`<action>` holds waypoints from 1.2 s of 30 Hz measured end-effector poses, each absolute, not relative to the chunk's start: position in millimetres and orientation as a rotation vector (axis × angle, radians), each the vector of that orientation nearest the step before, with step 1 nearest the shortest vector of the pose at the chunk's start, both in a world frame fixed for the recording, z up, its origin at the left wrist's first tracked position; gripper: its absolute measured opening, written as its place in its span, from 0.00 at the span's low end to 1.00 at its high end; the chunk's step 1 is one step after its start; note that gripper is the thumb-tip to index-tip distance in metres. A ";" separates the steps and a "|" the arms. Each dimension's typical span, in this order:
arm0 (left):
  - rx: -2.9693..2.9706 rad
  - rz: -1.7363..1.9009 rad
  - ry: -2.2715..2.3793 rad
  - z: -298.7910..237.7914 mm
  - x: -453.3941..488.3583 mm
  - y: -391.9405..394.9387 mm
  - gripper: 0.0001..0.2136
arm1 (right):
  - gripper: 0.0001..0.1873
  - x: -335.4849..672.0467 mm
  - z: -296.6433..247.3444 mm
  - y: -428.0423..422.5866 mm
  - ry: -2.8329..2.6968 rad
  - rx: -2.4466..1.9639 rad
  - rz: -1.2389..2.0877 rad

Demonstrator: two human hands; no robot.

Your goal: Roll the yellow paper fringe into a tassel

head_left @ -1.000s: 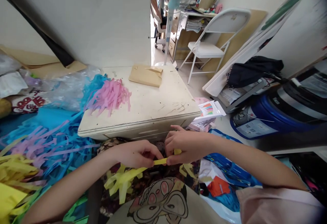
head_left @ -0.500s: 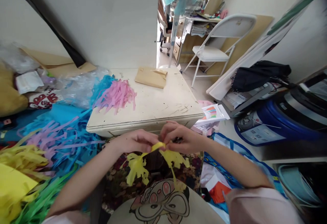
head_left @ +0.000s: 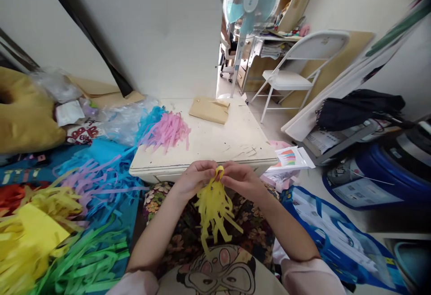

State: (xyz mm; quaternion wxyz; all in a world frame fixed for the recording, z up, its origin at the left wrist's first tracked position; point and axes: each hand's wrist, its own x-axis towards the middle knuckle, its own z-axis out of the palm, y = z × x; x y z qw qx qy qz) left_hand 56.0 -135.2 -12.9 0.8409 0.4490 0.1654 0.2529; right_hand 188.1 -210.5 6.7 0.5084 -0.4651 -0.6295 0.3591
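Observation:
A yellow paper tassel point(head_left: 216, 207) hangs over my lap, its top bent into a small loop and its cut strips dangling below. My left hand point(head_left: 196, 179) pinches the loop from the left. From the other side, my right hand point(head_left: 243, 179) grips the same loop between thumb and fingers. Both hands are just in front of the near edge of a cream-coloured low table point(head_left: 232, 144). On that table lie a pink paper tassel point(head_left: 170, 129) and a blue one point(head_left: 151, 121) partly behind it.
Left of the table are heaps of yellow point(head_left: 30, 241), green point(head_left: 87, 254) and blue paper strips point(head_left: 101, 182). A brown paper envelope point(head_left: 209, 110) lies on the table. At right are a white folding chair point(head_left: 289, 79), a blue bin point(head_left: 363, 173) and a blue-edged bag point(head_left: 336, 236).
The yellow strip stretched between my hands, with fringe hanging at both ends, is now folded into a loop with the fringe gathered together below. The camera view has shifted slightly left.

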 end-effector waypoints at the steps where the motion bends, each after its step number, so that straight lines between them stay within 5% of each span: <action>1: 0.933 0.533 0.351 -12.8 55.7 -135.7 0.10 | 0.05 187.9 8.2 -211.1 -1.578 -1.156 0.785; 17: 0.910 0.453 0.369 -12.1 57.3 -141.1 0.10 | 0.06 206.6 18.6 -215.3 -1.745 -1.415 0.811; 27: 1.376 -0.225 0.264 -4.0 36.5 -138.0 0.09 | 0.06 228.1 37.2 -214.6 -2.489 -1.304 1.268; 36: 1.104 0.202 0.182 -14.1 45.1 -143.4 0.10 | 0.09 216.6 21.4 -214.7 -1.785 -1.073 1.630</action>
